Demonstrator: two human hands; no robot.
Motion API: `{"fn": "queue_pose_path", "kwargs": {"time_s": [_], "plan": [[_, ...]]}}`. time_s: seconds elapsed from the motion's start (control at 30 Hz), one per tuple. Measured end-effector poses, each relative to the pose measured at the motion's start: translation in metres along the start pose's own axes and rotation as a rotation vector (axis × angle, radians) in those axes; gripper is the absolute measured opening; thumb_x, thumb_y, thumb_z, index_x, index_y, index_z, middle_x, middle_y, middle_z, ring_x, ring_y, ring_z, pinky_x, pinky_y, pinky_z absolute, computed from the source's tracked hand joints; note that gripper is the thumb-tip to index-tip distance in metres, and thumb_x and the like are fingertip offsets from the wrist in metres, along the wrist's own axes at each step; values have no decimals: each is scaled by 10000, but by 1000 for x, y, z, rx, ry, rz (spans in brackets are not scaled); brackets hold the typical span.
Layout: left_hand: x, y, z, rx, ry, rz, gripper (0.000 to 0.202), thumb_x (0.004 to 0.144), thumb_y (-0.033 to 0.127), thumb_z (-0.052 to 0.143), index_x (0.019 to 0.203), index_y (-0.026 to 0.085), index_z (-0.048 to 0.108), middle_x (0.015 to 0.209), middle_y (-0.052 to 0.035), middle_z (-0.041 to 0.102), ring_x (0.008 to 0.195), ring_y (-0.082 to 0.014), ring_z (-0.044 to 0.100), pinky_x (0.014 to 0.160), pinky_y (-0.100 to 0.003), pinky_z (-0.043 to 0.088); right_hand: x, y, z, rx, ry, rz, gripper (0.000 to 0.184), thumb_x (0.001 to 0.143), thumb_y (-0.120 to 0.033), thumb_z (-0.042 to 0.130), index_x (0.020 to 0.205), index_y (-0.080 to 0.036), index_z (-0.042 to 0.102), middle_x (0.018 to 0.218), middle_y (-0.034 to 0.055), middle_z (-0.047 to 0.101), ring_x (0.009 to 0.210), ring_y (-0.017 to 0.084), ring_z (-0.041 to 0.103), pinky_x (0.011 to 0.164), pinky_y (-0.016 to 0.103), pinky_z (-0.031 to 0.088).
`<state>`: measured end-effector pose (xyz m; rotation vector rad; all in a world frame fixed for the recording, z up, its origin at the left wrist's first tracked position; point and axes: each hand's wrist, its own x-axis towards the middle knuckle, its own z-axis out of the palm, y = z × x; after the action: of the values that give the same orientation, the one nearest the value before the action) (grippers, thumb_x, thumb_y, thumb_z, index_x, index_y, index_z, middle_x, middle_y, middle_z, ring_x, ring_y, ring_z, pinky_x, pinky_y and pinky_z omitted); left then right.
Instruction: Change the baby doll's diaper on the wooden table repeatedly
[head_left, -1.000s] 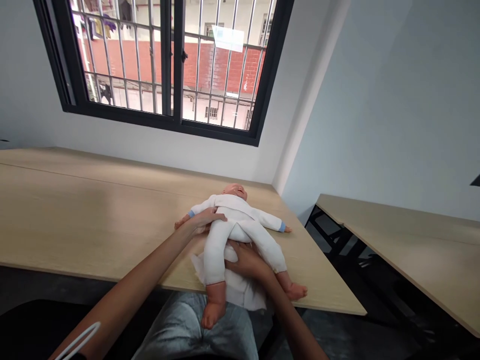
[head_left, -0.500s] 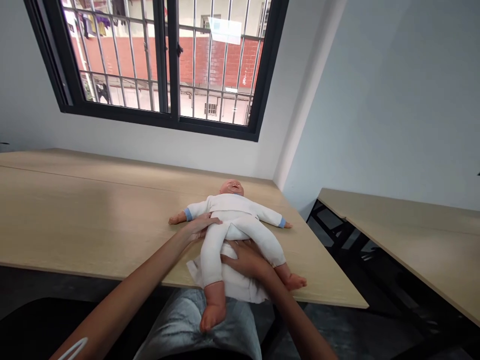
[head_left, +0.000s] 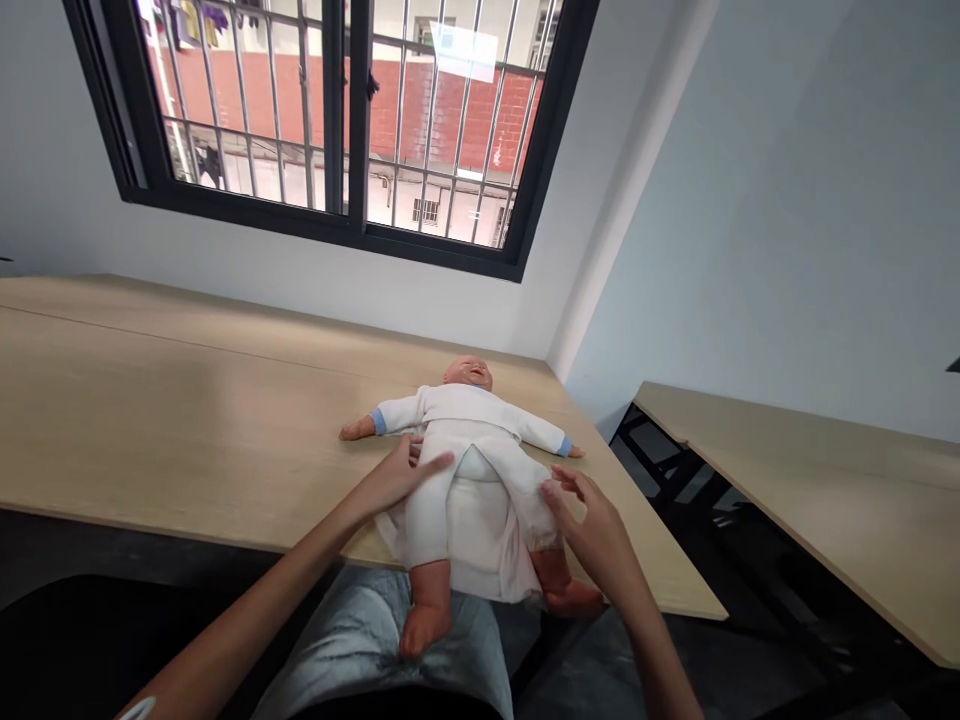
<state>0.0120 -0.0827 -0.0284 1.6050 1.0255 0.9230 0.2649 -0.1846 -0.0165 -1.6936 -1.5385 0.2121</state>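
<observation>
1. Far left: bare wood surface of the table [head_left: 187, 400] is seen, with the window [head_left: 442, 243] set in the wall behind it.
2. Left hand [head_left: 401, 475]: laid against the doll's hip on that side, open, thumb stretched over the top of the thigh and fingers along the flank. Some fingertips are hidden; whether any pressure is applied cannot be told.
3. Centre: the doll [head_left: 480, 437], dressed in white, is laid on its back at the table's near edge. Its long axis is pointed away from the wearer, head toward the wall, 2 legs toward the lap; 1 foot is hung past the edge above the jeans [head_left: 367, 640]. The body is placed between the 2 hands. The hip is reached by the left hand, the nearer to the waist; the right is set lower, nearer the knee.
4. Between the legs: a white cloth [head_left: 476, 535] is spread, draped over the edge.
5. Right hand [head_left: 589, 515]: held at the outer side of the other leg, fingers loosely bent, not closed. Contact with the trouser fabric cannot be confirmed.
</observation>
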Motion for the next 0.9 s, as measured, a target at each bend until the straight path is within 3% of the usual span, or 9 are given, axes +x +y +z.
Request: {"fn": "queue_pose_path", "kwargs": {"time_s": [0.13,0.3,0.37,0.47,0.53,0.6,0.67,0.8,0.9], "plan": [[-25,-4,4,52,-18,73,1011,566,404,787,1412,173,282,1359,-176,448,1243,-380,426,1017,-412,385,-5,18,14,-6,-127,22,726,785,-559,568,1374,-186,366,1354,111,475,1181,248,519,972,403,453],[-30,7,-2,-221,-134,-147,1072,592,253,704,1474,249,95,1362,-152,443,1117,-298,538,872,-381,469,-25,-9,17,-378,14,-162,594,843,-447,542,1362,-190,411,1338,116,497,1203,307,492,969,490,421],[-29,8,-4,-387,-165,-219,1023,587,198,670,1464,276,148,1368,-114,462,1098,-258,553,816,-315,481,-36,-22,25,-448,-11,-345,627,800,-476,606,1342,-204,449,1345,103,505,1237,310,467,1013,489,388],[-28,5,-6,-531,-182,-272,963,601,181,626,1453,347,210,1414,-31,448,1076,-222,571,755,-264,492,-53,-28,49,-488,-174,-534,810,654,-507,741,1353,-215,457,1401,93,456,1245,331,465,1011,475,401],[-26,3,-8,-470,-193,-241,948,618,186,621,1463,366,230,1468,0,397,1134,-235,549,823,-290,492,-59,-25,63,-530,-206,-565,562,716,-297,705,1253,-226,557,1349,64,516,1195,303,519,996,442,411],[-23,4,-11,-310,-222,-141,911,636,185,625,1467,328,281,1501,7,356,1253,-266,465,972,-344,432,-58,-24,67,-549,-139,-569,408,755,-68,552,1120,-231,632,1190,26,632,1086,235,590,977,380,413],[-19,7,-15,-135,-214,-6,844,646,186,636,1442,273,368,1492,4,374,1333,-287,376,1086,-373,321,-53,-27,61,-554,1,-594,440,765,19,436,1077,-214,641,1055,19,681,988,189,616,939,330,410],[-5,12,-14,55,-157,198,654,662,251,672,1307,252,562,1385,-16,516,1309,-307,412,1130,-354,250,-35,-46,35,-591,221,-721,358,870,-44,375,1104,-179,611,1027,41,675,863,165,592,751,285,395],[5,9,-8,-33,-178,178,556,612,284,727,1163,256,660,1229,-42,634,1220,-336,493,1084,-374,323,-12,-63,21,-690,224,-746,329,926,-125,354,1098,-222,618,949,28,678,713,138,553,612,288,313]]}}
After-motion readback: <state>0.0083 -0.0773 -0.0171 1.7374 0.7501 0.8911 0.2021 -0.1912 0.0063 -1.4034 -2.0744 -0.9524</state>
